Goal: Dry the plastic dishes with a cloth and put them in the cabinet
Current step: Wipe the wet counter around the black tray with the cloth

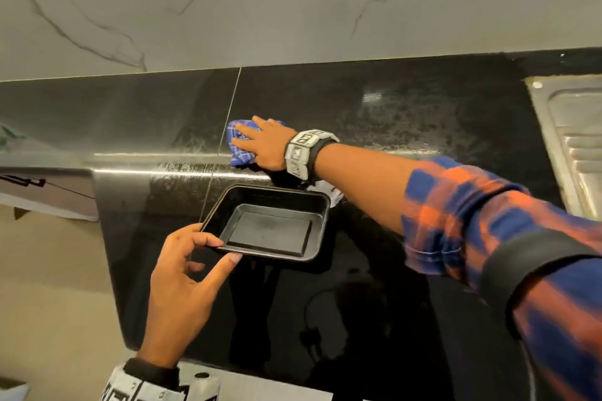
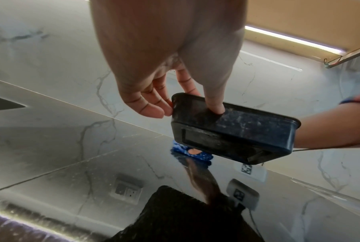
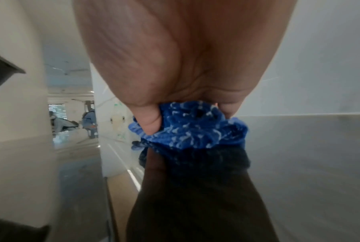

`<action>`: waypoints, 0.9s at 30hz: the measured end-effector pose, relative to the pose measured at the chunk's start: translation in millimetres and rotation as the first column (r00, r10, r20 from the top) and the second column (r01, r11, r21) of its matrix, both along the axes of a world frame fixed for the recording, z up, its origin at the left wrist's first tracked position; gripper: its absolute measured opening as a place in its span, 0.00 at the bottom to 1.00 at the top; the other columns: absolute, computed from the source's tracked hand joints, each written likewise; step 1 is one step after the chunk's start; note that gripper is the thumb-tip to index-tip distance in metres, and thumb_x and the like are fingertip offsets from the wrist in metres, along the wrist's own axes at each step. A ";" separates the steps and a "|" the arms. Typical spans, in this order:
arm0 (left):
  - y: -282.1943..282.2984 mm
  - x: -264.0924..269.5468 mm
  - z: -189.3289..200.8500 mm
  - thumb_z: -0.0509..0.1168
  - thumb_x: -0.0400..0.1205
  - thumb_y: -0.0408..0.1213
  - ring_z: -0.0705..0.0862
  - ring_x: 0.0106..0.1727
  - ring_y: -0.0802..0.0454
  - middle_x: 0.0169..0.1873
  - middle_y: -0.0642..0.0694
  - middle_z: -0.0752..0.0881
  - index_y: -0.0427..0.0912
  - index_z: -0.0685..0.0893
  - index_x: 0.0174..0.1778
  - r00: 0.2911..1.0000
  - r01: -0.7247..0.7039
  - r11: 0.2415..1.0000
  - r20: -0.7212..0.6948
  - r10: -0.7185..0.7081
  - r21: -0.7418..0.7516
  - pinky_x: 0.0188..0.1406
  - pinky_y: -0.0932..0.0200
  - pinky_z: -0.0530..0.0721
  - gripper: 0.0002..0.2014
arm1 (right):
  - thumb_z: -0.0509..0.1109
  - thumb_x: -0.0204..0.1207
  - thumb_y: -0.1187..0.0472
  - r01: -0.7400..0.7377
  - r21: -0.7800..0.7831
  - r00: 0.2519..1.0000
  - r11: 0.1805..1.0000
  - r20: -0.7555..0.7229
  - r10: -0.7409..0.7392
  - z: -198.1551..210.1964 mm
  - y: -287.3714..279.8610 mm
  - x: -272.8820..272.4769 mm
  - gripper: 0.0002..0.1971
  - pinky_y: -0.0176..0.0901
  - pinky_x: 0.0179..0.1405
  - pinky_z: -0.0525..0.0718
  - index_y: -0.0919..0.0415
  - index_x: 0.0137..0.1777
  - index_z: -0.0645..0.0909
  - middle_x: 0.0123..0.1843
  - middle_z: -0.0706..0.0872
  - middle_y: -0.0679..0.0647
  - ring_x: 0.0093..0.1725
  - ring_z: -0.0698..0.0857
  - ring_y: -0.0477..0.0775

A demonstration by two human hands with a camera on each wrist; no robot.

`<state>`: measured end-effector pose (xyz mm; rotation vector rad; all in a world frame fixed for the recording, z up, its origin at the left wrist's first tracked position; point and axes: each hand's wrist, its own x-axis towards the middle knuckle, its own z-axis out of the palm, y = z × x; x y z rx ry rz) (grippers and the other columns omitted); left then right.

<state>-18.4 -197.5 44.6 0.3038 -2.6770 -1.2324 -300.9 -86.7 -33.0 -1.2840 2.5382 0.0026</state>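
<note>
Most of the blue checked cloth (image 1: 241, 146) lies hidden under the right hand (image 1: 265, 148) on the black desk (image 1: 407, 114). The steel sink (image 1: 575, 143) is cut off at the head view's right edge. A white object (image 1: 327, 190) shows only partly behind the forearm. Distant figures (image 3: 71, 122) in the right wrist view are too small to make out.

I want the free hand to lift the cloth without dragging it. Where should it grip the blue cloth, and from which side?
Judging by its pose, pinch the bunched top of the blue cloth from above. It lies crumpled on the black counter, so raised folds offer a hold, and the right hand already grips it that way. The left hand holds the black tray.
</note>
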 end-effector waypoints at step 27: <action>-4.7 -16.9 1.9 0.76 0.71 0.43 0.85 0.53 0.48 0.57 0.53 0.82 0.55 0.85 0.47 0.989 0.082 0.982 -0.137 -0.059 0.170 0.44 0.63 0.86 0.11 | 0.64 0.79 0.48 0.727 0.064 0.682 0.683 0.040 -0.730 3.6 114.8 75.7 0.30 0.64 0.69 0.71 0.55 0.80 0.66 0.84 0.62 0.64 0.76 0.66 0.77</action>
